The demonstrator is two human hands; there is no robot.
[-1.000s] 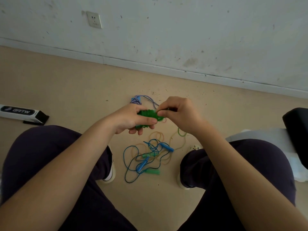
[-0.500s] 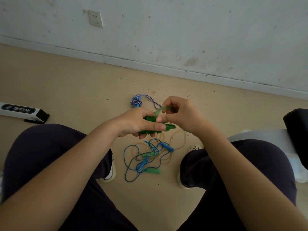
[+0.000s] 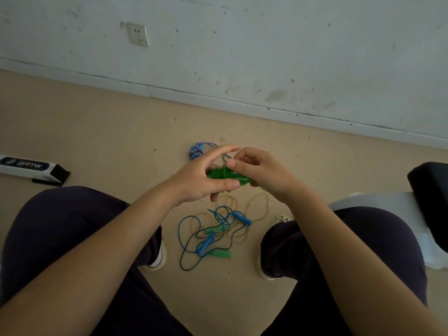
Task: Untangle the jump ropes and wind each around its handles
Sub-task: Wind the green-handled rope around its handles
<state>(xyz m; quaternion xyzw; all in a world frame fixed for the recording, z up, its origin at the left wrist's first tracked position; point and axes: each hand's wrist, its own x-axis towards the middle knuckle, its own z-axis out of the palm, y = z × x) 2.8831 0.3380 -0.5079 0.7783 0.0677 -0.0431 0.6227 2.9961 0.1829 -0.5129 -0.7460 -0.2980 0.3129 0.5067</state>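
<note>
Two hands meet over the floor, head view. Left hand (image 3: 201, 180) now fans its index finger out, thumb under the green bundle (image 3: 224, 174); right hand (image 3: 261, 172) has taken over, pinching it. Winding looks nearly finished. Tangled ropes (image 3: 213, 234) wait below.

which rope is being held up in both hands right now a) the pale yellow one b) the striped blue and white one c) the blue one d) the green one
d: the green rope, wound round its handles, is held between the left hand and the right hand, while the blue rope, the pale yellow rope and the striped rope lie on the floor.
</note>
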